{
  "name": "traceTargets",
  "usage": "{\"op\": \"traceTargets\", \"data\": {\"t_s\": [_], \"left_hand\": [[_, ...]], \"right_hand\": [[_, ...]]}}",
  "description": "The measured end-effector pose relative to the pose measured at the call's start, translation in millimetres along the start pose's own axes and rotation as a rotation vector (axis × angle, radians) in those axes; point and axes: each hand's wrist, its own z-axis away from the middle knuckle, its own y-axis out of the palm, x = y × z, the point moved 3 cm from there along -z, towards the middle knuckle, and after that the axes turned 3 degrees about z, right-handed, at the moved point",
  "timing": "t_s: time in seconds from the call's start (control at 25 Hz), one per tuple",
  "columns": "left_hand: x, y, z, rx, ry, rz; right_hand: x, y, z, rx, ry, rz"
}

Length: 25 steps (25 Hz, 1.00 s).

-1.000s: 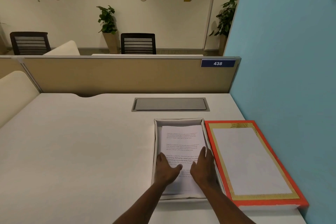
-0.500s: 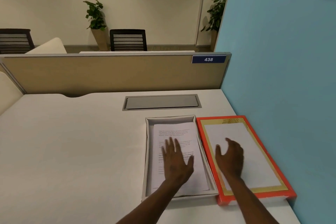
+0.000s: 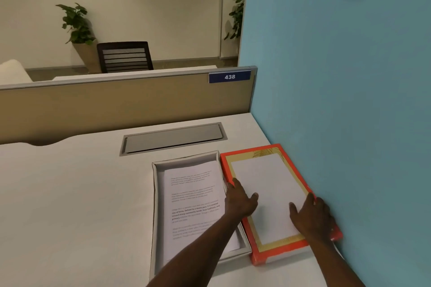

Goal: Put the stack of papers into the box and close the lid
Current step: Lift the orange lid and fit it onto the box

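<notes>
Beside the box of printed papers, left grip and right grip clasping orange lid, divider label reading 438.

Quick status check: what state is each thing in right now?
White cardboard box: open, lid off.
Stack of printed papers: flat inside the box.
Orange-and-gold rectangular lid: off, right of the box.
Left hand: grip on the lid's left edge.
Right hand: grip on the lid's right edge.
Grey desk hatch: shut.

lid: glossy cardboard, orange rim
box: matt grey cardboard
papers: plain printed paper
desk: smooth matt
</notes>
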Motion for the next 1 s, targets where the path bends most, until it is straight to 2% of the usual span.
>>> {"op": "traceTargets", "data": {"t_s": [0.12,0.2,0.32,0.48,0.6,0.76,1.0], "left_hand": [[-16.7,4.4,-6.2,-0.015,-0.152,0.058],[-26.3,2.8,-17.4,-0.011,-0.24,0.179],[-33.8,-5.9,-29.9,-0.087,-0.313,0.372],[-34.0,-16.0,-36.5,-0.201,-0.324,0.268],[-32.1,-16.0,-37.4,-0.269,-0.268,0.178],[-31.8,-0.5,-25.6,-0.301,-0.106,0.321],[-40.0,-5.3,-13.9,-0.315,0.027,0.356]], "right_hand": [[0.5,6.8,-1.2,-0.018,-0.013,0.047],[2.9,6.5,-5.0,-0.038,-0.011,0.051],[5.2,6.0,-7.6,-0.018,-0.007,0.089],[4.7,5.7,-6.9,-0.039,-0.02,0.096],[3.8,6.0,-6.3,-0.054,-0.016,0.065],[0.7,10.4,-5.0,-0.026,0.008,0.06],[-2.3,-1.7,-3.9,-0.018,0.022,-0.035]]}}
